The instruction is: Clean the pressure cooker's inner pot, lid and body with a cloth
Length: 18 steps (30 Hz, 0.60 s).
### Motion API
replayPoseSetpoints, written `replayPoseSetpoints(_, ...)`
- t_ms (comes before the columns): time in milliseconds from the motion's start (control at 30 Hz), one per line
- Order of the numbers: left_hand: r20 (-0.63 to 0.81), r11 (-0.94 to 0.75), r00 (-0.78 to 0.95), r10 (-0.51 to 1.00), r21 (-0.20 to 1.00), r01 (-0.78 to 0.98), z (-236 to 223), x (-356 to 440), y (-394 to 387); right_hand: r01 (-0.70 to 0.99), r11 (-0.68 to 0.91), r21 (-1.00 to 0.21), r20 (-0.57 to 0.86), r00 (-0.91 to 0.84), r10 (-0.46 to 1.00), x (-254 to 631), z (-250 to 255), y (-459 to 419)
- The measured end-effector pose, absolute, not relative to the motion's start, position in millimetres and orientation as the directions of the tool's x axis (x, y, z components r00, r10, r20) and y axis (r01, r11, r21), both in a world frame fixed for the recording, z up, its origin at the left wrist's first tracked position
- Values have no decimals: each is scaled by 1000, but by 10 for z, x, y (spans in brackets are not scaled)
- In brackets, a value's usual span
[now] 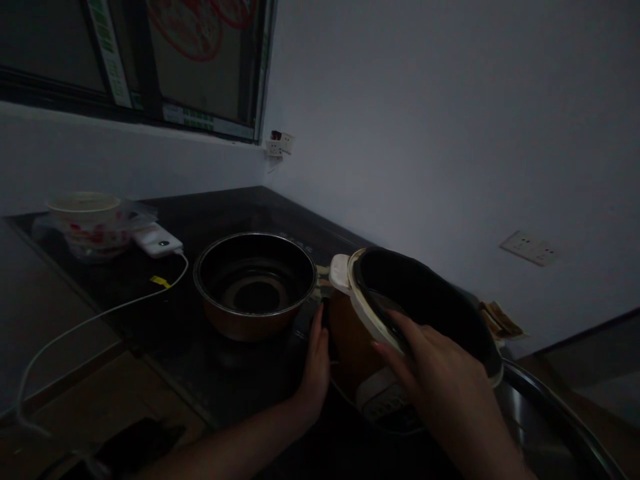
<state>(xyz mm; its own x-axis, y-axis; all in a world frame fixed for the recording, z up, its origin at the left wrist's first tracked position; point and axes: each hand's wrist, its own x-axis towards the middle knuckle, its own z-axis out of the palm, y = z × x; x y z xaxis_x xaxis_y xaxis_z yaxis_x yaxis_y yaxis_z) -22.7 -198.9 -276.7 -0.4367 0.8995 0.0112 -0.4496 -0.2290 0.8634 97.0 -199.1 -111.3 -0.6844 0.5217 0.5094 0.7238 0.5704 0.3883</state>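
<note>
A rice cooker (347, 347) with a brown body and a cream rim stands tilted at the counter's right side, its lid off. Its dark inner pot (425, 287) faces up and toward the left. My left hand (317, 360) lies along the cooker's left side, fingers stretched up against the body and partly hidden behind it. With my right hand (425, 360) I grip the near rim, fingers over the edge of the inner pot. Left of the cooker sits a round dark pot (250, 321) with a brownish outside. Its inside looks dark, and contents cannot be made out.
A bowl in a clear plastic bag (90, 223) stands at the far left, beside a white power strip (158, 240) with a trailing white cable (107, 312). A large metal rim (555, 407) lies at the lower right. Wall sockets (529, 248) are on the right wall.
</note>
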Motion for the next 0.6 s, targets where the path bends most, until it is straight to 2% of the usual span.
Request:
replayPoseSetpoints(133, 72, -282, -470, 880, 874, -395, -2539, -272, -1908, 778, 471, 416, 573, -627, 529, 814, -1185, -1954)
replayPoseSetpoints(333, 18, -167, -335, 942, 892, -421, -2208, -675, -1393, 735, 522, 433, 643, -658, 392, 841, -1234, -1882)
replayPoseSetpoints(500, -58, -52, -219, 974, 885, -463, -2405, -779, -1410, 677, 599, 427, 651, -690, 316, 900, -1214, -1876)
replayPoseSetpoints(600, -138, 13, -218, 966, 870, -493, -2604, -706, -1610, 638, 643, 423, 653, -707, 272, 949, -1191, -1896)
